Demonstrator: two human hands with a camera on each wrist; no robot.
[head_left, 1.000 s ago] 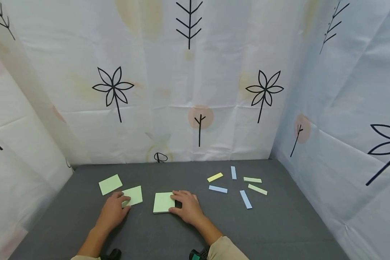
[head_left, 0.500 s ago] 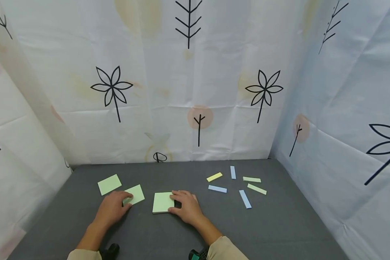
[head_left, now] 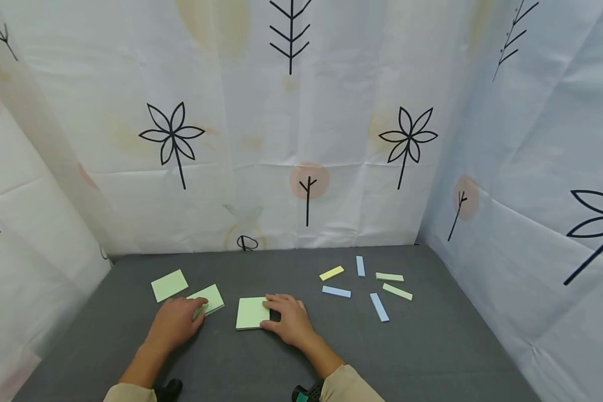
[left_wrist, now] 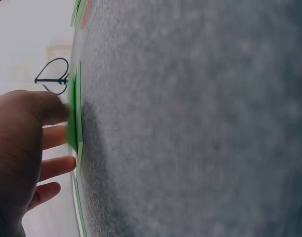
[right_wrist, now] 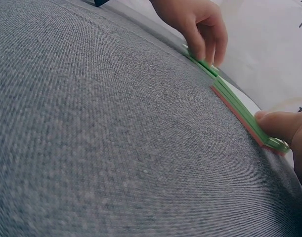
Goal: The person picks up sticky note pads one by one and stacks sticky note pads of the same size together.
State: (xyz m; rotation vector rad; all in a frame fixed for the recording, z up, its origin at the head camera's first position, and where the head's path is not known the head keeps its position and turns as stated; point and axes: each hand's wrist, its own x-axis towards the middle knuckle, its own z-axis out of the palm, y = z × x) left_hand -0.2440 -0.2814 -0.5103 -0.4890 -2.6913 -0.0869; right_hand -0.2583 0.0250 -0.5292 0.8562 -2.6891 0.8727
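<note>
Two bare hands work over a grey tabletop, both partly curled. With twelve o'clock pointing away from the person, the left hand reaches toward one o'clock and pinches the middle green square between thumb and index finger; that gap is narrow, while the other fingers, seen from the left wrist, reach out loosely spaced. Green there is blurred, so how far the held piece is raised cannot be told. The right hand reaches toward eleven o'clock, moderately spread, gripping the right side of a thicker green stack, thumb at its near corner and fingers at the far one; the right wrist view shows a reddish layer along the stack's bottom. From this stack the middle square sits near, around ten o'clock, and another green square lies flat beyond it in the same direction. Toward two o'clock from the right hand, well apart from the stack, six narrow strips form a loose ring: a blue strip at twelve, two pale green strips at two and three, a slanted blue strip at five, a third blue strip at nine and a yellow strip at ten.
</note>
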